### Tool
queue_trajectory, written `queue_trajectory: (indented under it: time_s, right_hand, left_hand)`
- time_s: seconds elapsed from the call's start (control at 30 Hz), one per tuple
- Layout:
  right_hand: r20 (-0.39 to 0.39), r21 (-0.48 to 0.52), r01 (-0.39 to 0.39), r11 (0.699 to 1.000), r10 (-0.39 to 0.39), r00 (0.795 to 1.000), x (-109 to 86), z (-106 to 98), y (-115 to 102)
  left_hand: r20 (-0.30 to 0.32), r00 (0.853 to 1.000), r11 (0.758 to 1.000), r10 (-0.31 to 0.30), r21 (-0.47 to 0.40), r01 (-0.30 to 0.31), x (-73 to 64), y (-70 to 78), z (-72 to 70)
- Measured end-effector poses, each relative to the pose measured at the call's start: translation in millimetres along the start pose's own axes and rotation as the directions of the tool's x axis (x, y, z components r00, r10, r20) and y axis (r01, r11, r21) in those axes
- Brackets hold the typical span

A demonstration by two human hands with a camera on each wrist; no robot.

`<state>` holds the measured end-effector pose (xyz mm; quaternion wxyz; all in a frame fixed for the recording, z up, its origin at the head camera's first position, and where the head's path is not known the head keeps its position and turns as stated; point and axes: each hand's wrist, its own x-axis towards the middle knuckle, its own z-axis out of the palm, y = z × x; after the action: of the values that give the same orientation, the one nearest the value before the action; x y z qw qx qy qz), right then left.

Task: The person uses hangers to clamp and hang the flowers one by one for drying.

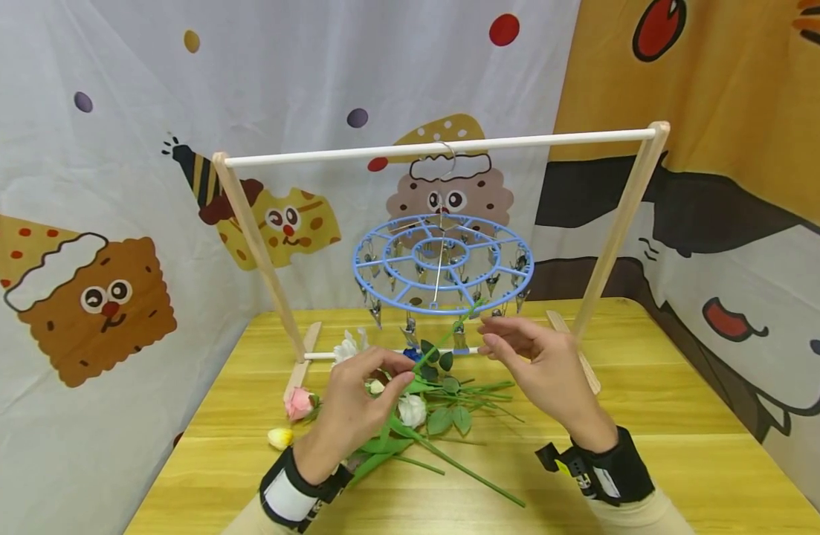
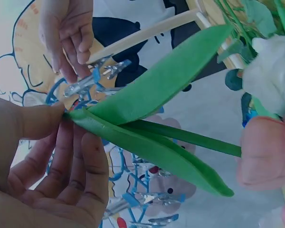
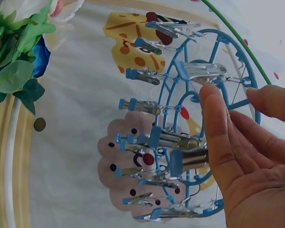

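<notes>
My left hand (image 1: 356,405) pinches the green stem (image 1: 443,342) of an artificial flower between thumb and fingers, at the base of its long leaves (image 2: 166,76). In the left wrist view the stem leads to a peach-pink bloom (image 2: 261,152); its other end points up toward the hanger in the head view. My right hand (image 1: 546,368) holds nothing, thumb and fingers apart, by the front right of a round blue clip hanger (image 1: 354,264). Its fingertips overlap a metal clip (image 3: 204,71) in the right wrist view.
The hanger hooks over a white rod (image 1: 356,153) on a wooden stand (image 1: 617,230). Below it on the table (image 1: 677,416) lies a pile of artificial flowers, including a white bloom (image 1: 412,410), a pink rose (image 1: 299,403) and a yellow bloom (image 1: 279,438). A printed curtain (image 1: 249,89) hangs behind.
</notes>
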<state>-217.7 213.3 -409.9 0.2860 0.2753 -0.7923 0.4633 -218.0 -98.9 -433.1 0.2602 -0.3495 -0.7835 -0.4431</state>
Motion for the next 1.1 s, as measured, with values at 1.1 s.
queue_trajectory:
  time_s: [1.1]
  right_hand:
    - [0.045, 0.046, -0.075, 0.996, 0.073, 0.996, 16.6, 38.8, -10.8]
  left_hand:
    - [-0.127, 0.987, 0.983, -0.098, -0.168, 0.076, 16.5, 15.8, 41.9]
